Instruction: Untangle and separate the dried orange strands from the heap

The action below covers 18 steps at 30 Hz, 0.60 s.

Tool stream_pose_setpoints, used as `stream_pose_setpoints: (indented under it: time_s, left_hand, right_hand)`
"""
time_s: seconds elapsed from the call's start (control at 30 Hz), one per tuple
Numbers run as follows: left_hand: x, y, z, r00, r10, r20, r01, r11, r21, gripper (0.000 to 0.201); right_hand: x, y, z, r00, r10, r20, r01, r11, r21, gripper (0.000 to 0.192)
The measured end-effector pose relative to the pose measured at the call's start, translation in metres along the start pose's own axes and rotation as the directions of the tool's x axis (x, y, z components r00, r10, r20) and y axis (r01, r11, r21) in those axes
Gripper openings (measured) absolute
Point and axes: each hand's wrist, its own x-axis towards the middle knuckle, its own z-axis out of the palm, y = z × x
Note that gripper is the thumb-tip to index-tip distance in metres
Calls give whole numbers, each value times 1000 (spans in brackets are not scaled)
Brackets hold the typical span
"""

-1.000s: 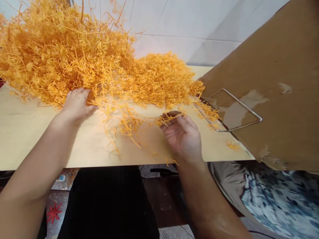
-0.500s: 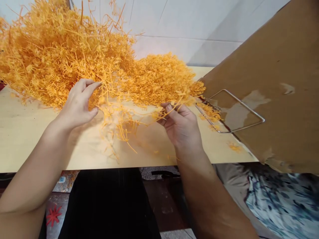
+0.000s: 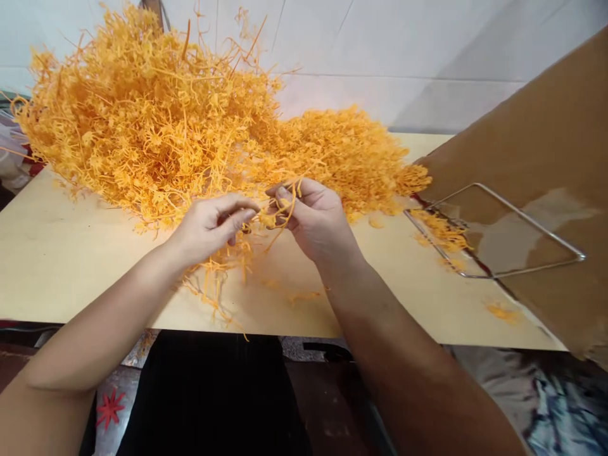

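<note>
Orange, stringy sprig at centre, above the table, just in front of the heaps. Your right hand pinches it between thumb and bent fingers; a thin stem loops up over the fingertips and a loose end hangs below them. Your left hand is just beside it, thumb and forefinger brought close together at the sprig's left end. Whether those two fingers grip the sprig or merely touch it, you cannot tell from this view. Both forearms are bare and reach in over the table's near edge.

Behind your left hand: large heap of the same orange material, tangled, stems poking out at the top. Adjoining it on the right, a lower heap, more tightly massed, partly behind your right hand. Loose strands trail below your left hand towards the near edge.

Right side: brown cardboard, slanting, its surface torn in a pale patch. Bent wire frame extends from the table across the front of the cardboard; orange bits lie within its outline. Small orange clump nearer you. Pale wall behind.

Below table level: red star-shaped piece, left of your dark clothing.
</note>
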Motion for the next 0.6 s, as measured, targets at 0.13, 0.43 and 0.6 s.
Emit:
stream_pose_setpoints:
  time_s: [0.13,0.43,0.6]
  left_hand:
    - [6,-12,8,996,-93,10,92,994,58,21]
    - [8,-10,8,995,-101,-14,100,949,298,30]
    - [10,-11,4,999,-14,46,0,958,287,24]
  right_hand:
    - [8,7,11,999,19,38,-22,998,60,16]
    - [4,16,10,991,128,35,-132,979,156,12]
    - [3,17,6,993,97,62,-104,987,122,16]
